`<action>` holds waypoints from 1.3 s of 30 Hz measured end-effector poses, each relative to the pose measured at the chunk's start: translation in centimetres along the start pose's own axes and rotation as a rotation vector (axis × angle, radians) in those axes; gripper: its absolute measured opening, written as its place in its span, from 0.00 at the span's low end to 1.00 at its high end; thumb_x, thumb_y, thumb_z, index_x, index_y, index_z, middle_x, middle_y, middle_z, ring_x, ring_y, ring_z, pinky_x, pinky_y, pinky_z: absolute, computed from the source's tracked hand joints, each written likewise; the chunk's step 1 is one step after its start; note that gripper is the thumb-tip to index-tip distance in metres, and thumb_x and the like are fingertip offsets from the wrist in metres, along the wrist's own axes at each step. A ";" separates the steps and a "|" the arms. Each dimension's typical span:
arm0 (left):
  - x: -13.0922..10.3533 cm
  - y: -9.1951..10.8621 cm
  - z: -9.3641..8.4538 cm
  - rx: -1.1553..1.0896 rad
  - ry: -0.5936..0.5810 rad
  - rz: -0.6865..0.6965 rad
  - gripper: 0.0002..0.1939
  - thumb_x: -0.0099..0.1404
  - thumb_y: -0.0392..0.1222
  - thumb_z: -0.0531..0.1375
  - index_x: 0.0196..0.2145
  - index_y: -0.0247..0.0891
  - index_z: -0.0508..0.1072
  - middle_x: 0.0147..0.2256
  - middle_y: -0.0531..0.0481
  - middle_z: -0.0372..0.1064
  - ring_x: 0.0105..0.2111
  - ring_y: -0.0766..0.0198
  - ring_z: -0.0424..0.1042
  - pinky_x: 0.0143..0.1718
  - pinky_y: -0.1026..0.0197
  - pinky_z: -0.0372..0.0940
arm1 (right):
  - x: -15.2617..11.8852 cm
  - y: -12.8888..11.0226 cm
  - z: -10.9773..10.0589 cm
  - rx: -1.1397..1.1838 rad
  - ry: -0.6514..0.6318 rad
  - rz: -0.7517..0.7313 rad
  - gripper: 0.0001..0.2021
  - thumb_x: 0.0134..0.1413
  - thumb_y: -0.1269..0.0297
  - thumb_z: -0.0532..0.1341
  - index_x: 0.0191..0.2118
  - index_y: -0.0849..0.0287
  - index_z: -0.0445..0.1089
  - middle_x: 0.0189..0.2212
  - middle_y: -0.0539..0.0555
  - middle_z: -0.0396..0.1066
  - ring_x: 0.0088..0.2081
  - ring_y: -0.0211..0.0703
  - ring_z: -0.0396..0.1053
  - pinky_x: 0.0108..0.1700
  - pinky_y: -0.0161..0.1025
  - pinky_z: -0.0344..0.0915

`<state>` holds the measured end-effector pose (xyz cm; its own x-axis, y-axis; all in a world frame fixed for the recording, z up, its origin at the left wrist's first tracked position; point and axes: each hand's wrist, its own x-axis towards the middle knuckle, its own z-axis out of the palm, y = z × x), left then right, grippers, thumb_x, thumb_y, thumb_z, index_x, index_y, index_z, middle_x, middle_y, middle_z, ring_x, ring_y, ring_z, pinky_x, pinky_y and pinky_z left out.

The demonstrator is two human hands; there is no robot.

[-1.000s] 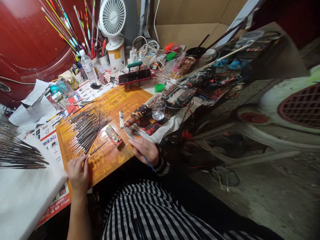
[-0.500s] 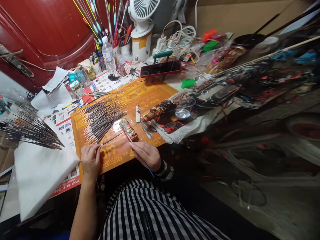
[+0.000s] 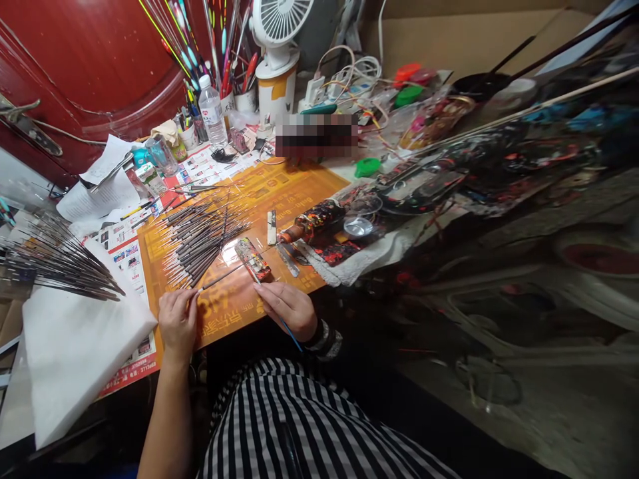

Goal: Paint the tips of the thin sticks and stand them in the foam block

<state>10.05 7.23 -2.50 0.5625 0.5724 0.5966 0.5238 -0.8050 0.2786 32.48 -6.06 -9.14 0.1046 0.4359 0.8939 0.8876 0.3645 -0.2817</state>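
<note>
Far left: bundle of dark rods (image 3: 74,266), fanned out, over the far part of the white foam slab (image 3: 84,339). Loose papers (image 3: 102,193) lie on the far side, right of the bundle. Left hand (image 3: 178,320) at the near edge of the tabletop (image 3: 299,183), fingertips closed in a pinch on the pale end of the thin dark stick (image 3: 222,277). Stick slants right and away from that hand, between the two hands, its far part reaching toward the paint-smeared block (image 3: 253,259); contact there, can't tell. Pile of dark sticks (image 3: 192,249) just beyond the left hand, on the orange sheet. Water bottle (image 3: 213,120) upright farther back, white fan (image 3: 282,23) to its right. Right hand (image 3: 292,309) just on the near side of the block, thumb and fingers closed around the blue-handled brush (image 3: 291,332); tip end points left and away, near the block's near end, handle sticks out toward the viewer. Small pale strip (image 3: 271,227) lies beyond the block. Farther right: paint-caked bottle (image 3: 319,216) on its side, small metal dish (image 3: 358,227), green cap (image 3: 367,167) farther back.
</note>
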 end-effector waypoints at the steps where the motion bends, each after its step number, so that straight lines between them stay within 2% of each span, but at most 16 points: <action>1: 0.0 0.0 0.0 0.000 0.001 0.001 0.07 0.70 0.41 0.59 0.43 0.42 0.77 0.37 0.48 0.76 0.38 0.60 0.71 0.44 0.54 0.63 | 0.0 0.0 0.0 0.001 0.000 -0.001 0.30 0.63 0.77 0.58 0.69 0.60 0.55 0.44 0.62 0.77 0.44 0.48 0.77 0.45 0.43 0.77; 8: 0.1 0.0 0.0 -0.006 0.002 0.008 0.06 0.70 0.39 0.60 0.43 0.42 0.76 0.37 0.49 0.75 0.38 0.61 0.70 0.44 0.55 0.63 | 0.0 0.0 0.0 -0.014 0.001 0.003 0.28 0.64 0.76 0.58 0.68 0.59 0.57 0.44 0.60 0.77 0.44 0.46 0.77 0.45 0.43 0.77; 32: 0.1 0.1 0.0 -0.006 0.014 0.036 0.06 0.69 0.38 0.60 0.43 0.42 0.76 0.37 0.49 0.76 0.38 0.60 0.71 0.44 0.55 0.64 | -0.4 0.2 0.2 0.025 -0.012 -0.004 0.29 0.64 0.75 0.59 0.69 0.59 0.57 0.44 0.60 0.78 0.44 0.47 0.77 0.46 0.43 0.77; 39: 0.0 0.1 0.0 -0.002 -0.010 -0.008 0.06 0.70 0.41 0.59 0.42 0.42 0.76 0.37 0.48 0.76 0.38 0.60 0.72 0.44 0.54 0.63 | -0.4 -0.2 -0.1 0.088 0.014 0.017 0.27 0.63 0.75 0.59 0.67 0.59 0.60 0.43 0.60 0.78 0.44 0.46 0.77 0.45 0.42 0.78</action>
<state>10.09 7.13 -2.51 0.5646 0.5802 0.5870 0.5267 -0.8009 0.2849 32.31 -6.33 -9.44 0.1259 0.4312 0.8934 0.8427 0.4287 -0.3256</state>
